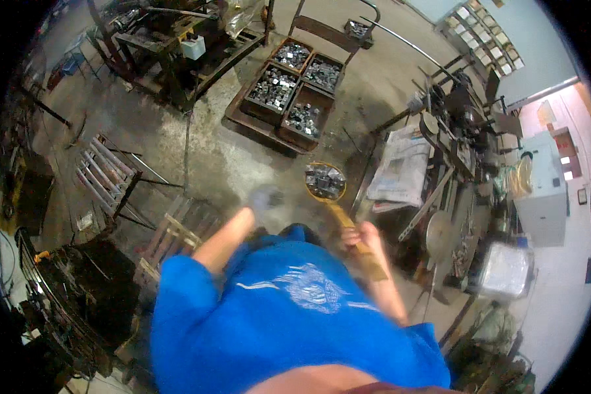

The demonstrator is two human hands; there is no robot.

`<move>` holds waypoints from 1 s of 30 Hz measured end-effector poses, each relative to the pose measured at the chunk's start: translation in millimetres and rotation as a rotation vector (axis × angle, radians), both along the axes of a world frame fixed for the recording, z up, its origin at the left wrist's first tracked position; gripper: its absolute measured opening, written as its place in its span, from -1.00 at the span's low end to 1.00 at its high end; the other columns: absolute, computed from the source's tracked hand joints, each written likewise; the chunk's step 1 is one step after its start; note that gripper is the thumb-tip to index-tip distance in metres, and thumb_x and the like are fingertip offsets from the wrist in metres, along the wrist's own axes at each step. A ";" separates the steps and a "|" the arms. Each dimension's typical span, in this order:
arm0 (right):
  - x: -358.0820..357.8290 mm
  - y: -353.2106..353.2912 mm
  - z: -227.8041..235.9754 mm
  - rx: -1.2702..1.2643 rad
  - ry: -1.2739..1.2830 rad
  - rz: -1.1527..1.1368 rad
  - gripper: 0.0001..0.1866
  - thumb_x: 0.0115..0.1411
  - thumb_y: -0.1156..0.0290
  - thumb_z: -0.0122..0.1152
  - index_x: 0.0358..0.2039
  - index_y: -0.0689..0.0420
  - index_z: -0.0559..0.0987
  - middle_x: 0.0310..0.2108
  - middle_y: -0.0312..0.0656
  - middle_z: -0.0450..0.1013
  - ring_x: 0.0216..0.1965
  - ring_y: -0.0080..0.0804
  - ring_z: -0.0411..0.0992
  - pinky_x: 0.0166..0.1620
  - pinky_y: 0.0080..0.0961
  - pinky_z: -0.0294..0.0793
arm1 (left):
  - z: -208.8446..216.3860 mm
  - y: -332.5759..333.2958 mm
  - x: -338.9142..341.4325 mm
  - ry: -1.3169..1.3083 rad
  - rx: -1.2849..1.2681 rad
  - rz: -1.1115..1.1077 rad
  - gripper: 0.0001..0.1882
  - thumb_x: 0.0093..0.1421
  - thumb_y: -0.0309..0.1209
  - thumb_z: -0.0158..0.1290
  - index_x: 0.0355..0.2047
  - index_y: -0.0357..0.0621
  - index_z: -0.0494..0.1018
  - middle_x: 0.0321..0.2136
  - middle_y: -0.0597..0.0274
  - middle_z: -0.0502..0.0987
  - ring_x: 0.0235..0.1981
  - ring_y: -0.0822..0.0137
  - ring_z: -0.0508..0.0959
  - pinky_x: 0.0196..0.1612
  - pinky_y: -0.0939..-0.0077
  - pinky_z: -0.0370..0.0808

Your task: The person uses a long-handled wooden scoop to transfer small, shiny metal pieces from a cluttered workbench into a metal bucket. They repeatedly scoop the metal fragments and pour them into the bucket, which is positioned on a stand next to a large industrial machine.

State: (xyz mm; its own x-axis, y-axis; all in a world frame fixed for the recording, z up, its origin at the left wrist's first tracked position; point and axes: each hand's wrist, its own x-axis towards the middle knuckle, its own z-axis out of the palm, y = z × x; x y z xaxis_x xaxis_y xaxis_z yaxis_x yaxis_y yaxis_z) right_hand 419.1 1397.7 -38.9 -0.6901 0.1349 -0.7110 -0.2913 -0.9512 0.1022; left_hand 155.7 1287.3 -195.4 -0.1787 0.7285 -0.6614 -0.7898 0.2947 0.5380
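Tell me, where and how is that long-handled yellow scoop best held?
Probably by its flat yellow handle, from the person's right, where the right hand grips it: the handle is long, narrow and points back toward the body, while the round head is loaded with metal pieces.

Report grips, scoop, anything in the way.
Right grip closed on the scoop's handle. Left grip blurred, hold unclear. Scoop carrying metal pieces. Trolley ahead, beyond the scoop.
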 end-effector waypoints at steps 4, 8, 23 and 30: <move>-20.6 95.9 -33.5 -0.007 0.037 0.136 -0.80 -0.18 0.59 -0.22 -0.43 0.26 0.20 -0.61 -0.35 0.07 -0.63 -0.64 0.03 -0.59 -0.71 0.12 | -39.6 -48.6 -94.0 0.166 -0.121 0.345 -0.72 0.05 -0.30 -0.04 -0.25 -0.19 0.39 -0.32 0.13 0.49 -0.31 0.20 0.49 -0.23 0.32 0.42; -67.9 185.0 -48.8 -0.045 -0.141 0.177 -0.91 -0.17 0.55 -0.20 -0.60 0.14 0.12 -0.63 -0.35 0.04 -0.65 -0.62 0.01 -0.60 -0.71 0.08 | -29.4 -111.0 -111.5 0.374 -0.158 0.685 -0.73 0.08 -0.32 -0.07 -0.24 -0.18 0.40 -0.34 0.19 0.48 -0.39 0.24 0.47 -0.32 0.39 0.43; -197.2 415.3 -396.3 2.093 -0.754 1.071 -0.73 -0.26 0.37 0.09 -0.69 0.37 0.36 -0.58 0.20 0.36 -0.53 0.19 0.34 -0.44 -0.17 0.36 | 2.2 -151.7 -10.0 0.103 -0.743 0.838 -0.66 0.12 -0.28 -0.10 -0.18 -0.25 0.38 -0.38 0.08 0.52 -0.40 0.19 0.50 -0.41 0.33 0.45; -300.3 474.9 -374.1 1.622 -1.063 1.516 -0.75 -0.13 0.34 0.08 -0.47 0.27 0.48 -0.40 0.12 0.44 -0.32 -0.01 0.44 -0.24 -0.23 0.43 | -1.4 -125.3 -8.1 0.466 -0.878 0.413 -0.70 0.14 -0.39 -0.08 -0.17 -0.35 0.37 -0.36 0.04 0.51 -0.38 0.22 0.53 -0.31 0.39 0.49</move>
